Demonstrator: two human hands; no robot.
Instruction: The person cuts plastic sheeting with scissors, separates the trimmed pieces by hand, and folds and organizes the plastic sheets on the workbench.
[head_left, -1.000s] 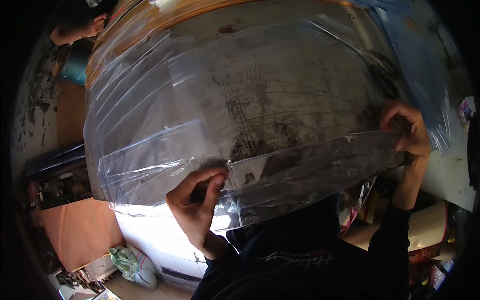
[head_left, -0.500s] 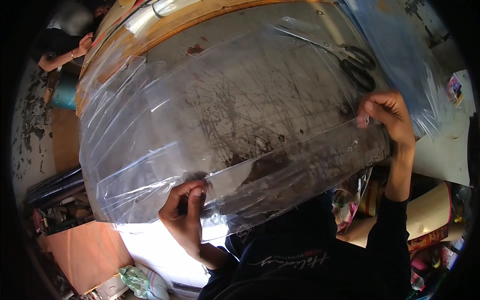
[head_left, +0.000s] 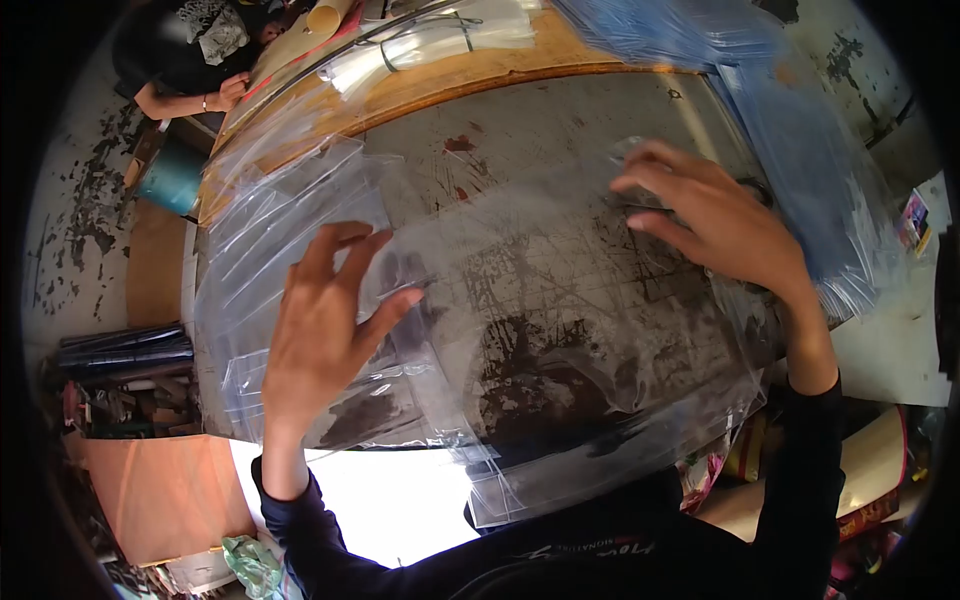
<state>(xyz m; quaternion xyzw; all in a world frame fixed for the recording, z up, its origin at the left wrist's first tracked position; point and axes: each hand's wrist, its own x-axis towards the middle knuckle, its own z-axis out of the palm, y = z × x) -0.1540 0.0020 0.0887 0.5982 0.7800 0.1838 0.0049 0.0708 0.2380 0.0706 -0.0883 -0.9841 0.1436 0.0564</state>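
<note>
Clear plastic sheet (head_left: 560, 400) lies over the scratched grey tabletop (head_left: 420, 110), its near edge hanging past the table's front edge. My left hand (head_left: 325, 320) is above the left part of the sheet, fingers apart and holding nothing. Over the right part of the table is my right hand (head_left: 705, 210), its thumb and fingers spread with nothing held between them. Scissors are mostly hidden under my right hand; part of a dark handle (head_left: 757, 190) shows behind it. More folded clear plastic (head_left: 270, 240) lies to the left.
A stack of bluish plastic sheets (head_left: 800, 160) covers the right side. Rolled clear plastic (head_left: 430, 45) lies on the wooden board (head_left: 530, 58) at the back. Another person's hand (head_left: 232, 92) rests at the upper left. A cream roll (head_left: 870, 460) stands at the lower right.
Both hands have let go of the sheet's upper edge and moved forward over the table. The sheet now lies lower, toward my body. The view has shifted, showing more of the other person.
</note>
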